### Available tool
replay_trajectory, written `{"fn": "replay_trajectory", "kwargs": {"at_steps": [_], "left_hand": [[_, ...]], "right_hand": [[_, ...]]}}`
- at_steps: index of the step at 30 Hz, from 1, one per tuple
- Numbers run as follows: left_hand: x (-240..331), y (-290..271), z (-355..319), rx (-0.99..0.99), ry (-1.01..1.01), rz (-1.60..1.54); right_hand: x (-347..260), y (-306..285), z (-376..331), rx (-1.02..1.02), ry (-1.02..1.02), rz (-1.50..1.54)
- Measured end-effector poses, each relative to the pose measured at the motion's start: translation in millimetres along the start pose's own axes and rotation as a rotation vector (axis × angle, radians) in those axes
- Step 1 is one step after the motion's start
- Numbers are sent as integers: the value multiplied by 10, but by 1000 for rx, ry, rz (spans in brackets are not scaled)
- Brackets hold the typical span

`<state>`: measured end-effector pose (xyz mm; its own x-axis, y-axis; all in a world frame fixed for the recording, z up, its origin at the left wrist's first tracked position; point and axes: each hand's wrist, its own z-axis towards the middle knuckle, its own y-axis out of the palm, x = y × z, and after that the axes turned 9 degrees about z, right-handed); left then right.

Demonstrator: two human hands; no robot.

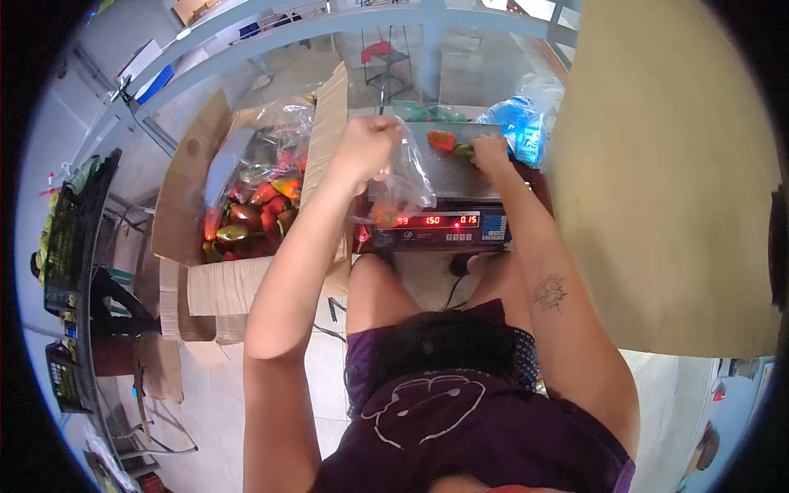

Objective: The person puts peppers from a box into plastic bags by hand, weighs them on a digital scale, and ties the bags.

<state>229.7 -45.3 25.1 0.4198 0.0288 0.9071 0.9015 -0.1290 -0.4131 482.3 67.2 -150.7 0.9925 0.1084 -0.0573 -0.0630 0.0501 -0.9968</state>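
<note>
Two peppers point(441, 140) — one orange-red, one green

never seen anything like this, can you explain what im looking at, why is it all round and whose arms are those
There is no machine arm here: these are a person's own bare arms. The single picture comes from a wide fisheye camera worn on that person's head, looking down, so straight edges bend near the dark round rim.

In front is a digital scale with a lit red display and a metal pan. The left hand holds a clear plastic bag. The right hand is over the pan, its fingers at a greenish pepper; whether they grip it is hard to tell. Beside that is a red-orange pepper. To the left, a cardboard box holds more peppers.
</note>
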Motion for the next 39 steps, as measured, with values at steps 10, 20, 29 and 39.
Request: {"fn": "replay_trajectory", "kwargs": {"at_steps": [10,20,29,39], "left_hand": [[-136,132,147,-98,-48,-90],[-370,247,284,49,338,390],[-315,393,132,93,680,616],[-202,214,147,23,86,139]], "right_hand": [[-408,-1382,-536,-259,-171,2138],[-833,-1643,-708,-1009,138,1514],[-971,-1217,-649,-764,272,2090],[-944,-1764,-763,-411,-405,555]]}}
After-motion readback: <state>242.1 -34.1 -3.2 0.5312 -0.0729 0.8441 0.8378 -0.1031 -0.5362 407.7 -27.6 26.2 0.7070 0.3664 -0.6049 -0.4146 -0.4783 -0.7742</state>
